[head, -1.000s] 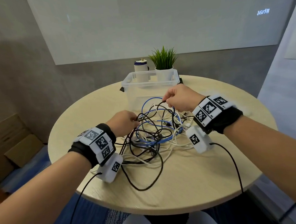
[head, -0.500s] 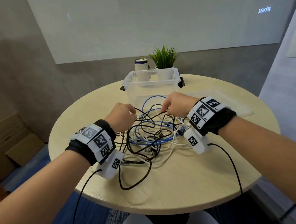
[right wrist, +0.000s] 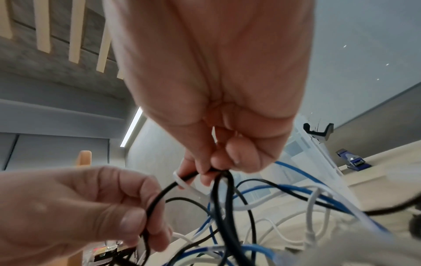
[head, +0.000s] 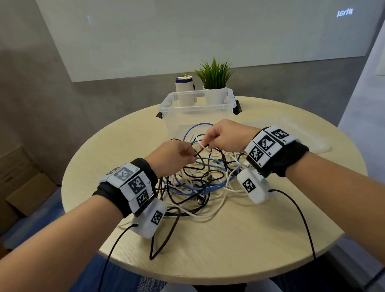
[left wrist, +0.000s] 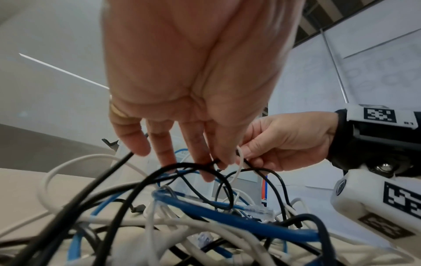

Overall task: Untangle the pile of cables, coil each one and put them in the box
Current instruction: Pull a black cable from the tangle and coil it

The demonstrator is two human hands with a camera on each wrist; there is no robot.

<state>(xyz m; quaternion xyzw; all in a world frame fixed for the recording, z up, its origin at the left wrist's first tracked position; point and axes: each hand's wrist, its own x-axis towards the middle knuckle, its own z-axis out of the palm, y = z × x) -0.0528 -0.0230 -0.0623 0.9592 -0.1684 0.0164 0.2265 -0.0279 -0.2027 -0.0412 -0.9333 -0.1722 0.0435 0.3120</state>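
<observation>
A tangled pile of black, white and blue cables (head: pixel 196 184) lies in the middle of the round table (head: pixel 228 246). My left hand (head: pixel 187 154) pinches a black cable (right wrist: pixel 157 201) above the pile. My right hand (head: pixel 206 142) pinches the same black cable (left wrist: pixel 196 164) a short way along, with a white cable (right wrist: pixel 184 183) looped over it at the fingertips. The two hands are close together, just in front of the clear plastic box (head: pixel 195 101). The blue cable (left wrist: pixel 227 217) runs through the pile below the hands.
The box stands open at the far side of the table; its clear lid (head: pixel 300 133) lies flat to the right. Behind the box stand a white cylinder with a blue top (head: pixel 184 86) and a small potted plant (head: pixel 214 76). One black loop (head: pixel 164 239) hangs over the table's near edge.
Both hands have risen and come together over the pile, the left moving right and away. The black cable between them is lifted, and the loop at the near edge is drawn narrower.
</observation>
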